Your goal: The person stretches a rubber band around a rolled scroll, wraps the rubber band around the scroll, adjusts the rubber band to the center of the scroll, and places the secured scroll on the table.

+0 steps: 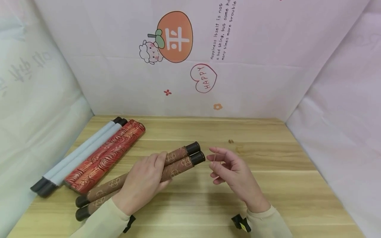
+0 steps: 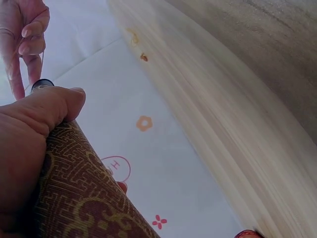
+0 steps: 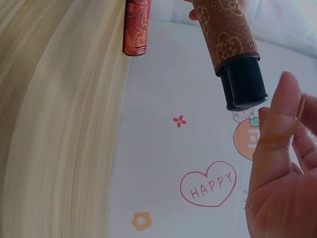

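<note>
My left hand [image 1: 146, 180] grips a double-rolled brown scroll [image 1: 178, 165] with a gold pattern and black end caps, fingers wrapped over its middle. The scroll slants up to the right, its far end raised over the table. Just past that end is my right hand [image 1: 235, 172], with a thin tan rubber band [image 3: 301, 111] looped round its thumb and bent fingers. In the right wrist view the band crosses the thumb, close beside the scroll's black caps [image 3: 245, 84]. The left wrist view shows my left thumb [image 2: 64, 101] lying along the patterned roll.
At the left of the wooden table [image 1: 268, 191] lie a red wave-patterned scroll [image 1: 104, 157] and a pale blue scroll [image 1: 80, 148] with black caps, side by side. A small brown bit [image 1: 231, 141] lies toward the back. White printed cloth [image 1: 253, 89] walls the back and sides.
</note>
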The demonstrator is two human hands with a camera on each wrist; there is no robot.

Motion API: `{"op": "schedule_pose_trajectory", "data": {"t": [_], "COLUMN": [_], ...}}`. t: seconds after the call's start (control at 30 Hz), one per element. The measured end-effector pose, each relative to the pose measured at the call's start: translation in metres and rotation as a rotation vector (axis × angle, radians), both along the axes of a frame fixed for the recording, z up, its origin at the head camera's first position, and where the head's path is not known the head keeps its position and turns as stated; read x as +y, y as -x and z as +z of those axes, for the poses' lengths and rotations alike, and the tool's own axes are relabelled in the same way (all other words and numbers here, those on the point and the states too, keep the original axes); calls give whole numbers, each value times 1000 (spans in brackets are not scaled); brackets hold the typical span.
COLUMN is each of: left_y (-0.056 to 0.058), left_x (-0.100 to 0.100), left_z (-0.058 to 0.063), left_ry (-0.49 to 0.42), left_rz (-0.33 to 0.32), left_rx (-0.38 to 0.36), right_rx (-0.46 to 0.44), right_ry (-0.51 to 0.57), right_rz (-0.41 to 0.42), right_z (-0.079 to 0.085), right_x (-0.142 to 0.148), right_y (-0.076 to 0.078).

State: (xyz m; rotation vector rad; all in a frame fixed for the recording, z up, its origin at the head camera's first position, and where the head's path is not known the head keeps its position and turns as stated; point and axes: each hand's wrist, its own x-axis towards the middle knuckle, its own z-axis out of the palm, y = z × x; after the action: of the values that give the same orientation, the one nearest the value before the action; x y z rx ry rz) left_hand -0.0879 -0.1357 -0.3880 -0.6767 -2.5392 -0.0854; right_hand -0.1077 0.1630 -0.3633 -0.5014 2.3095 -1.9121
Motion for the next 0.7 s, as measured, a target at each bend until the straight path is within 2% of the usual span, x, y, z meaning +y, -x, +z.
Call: {"op": "schedule_pose_trajectory", "data": {"t": [0.2,0.5,0.7], "left_y": [-2,-8,-11], "left_x": [2,4,6], "left_z": [2,7,8], "left_ry": [-11,25,47], "left_rz": [-33,-83,-103], "left_rx": [15,6,18], "right_rx": [26,19,17], "right_ry": [-52,-150,-191], "right_rz": [17,61,130], "right_z": [1,4,7], "right_x": [0,0,-4], "right_y": [2,4,5]}}
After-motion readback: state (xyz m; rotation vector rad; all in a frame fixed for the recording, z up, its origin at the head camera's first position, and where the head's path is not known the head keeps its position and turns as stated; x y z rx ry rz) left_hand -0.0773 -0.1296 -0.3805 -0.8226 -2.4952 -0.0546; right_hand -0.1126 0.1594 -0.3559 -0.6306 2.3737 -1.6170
